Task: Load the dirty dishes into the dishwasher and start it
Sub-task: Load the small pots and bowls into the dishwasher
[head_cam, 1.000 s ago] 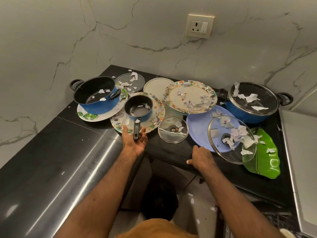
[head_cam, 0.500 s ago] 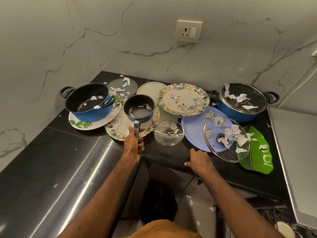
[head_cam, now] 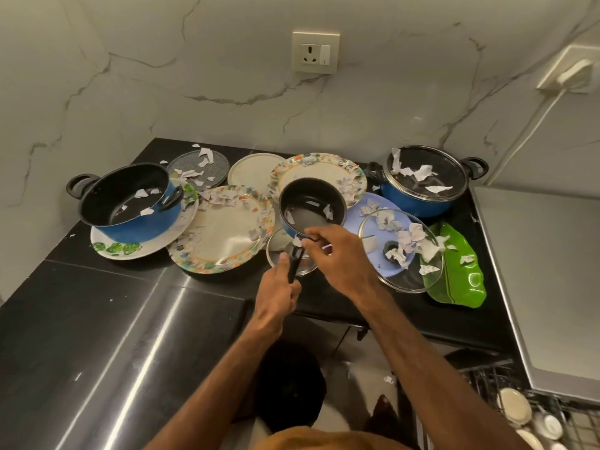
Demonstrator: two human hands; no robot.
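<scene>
A small blue saucepan (head_cam: 311, 203) with paper scraps inside hangs tilted above the small glass lid (head_cam: 278, 254) and the second floral plate (head_cam: 324, 170). My left hand (head_cam: 276, 297) grips its black handle. My right hand (head_cam: 344, 258) reaches over from the right, its fingertips curled on the pan's near rim by the handle. To the left lies the floral plate (head_cam: 224, 232), bare but for scraps along its rim. The dishwasher rack (head_cam: 535, 417) shows at the bottom right with a few white dishes in it.
On the black counter (head_cam: 81, 336) are an open blue pot (head_cam: 130, 203) on a white plate, a lidded blue pot (head_cam: 425, 183), a large glass lid (head_cam: 399, 248) on a purple plate (head_cam: 360, 216), and a green leaf dish (head_cam: 457, 271). A black bin (head_cam: 289, 384) stands below.
My left hand lifted the saucepan off the floral plate and carried it right, above the small glass lid. My right hand left the counter edge and came up to the pan's rim.
</scene>
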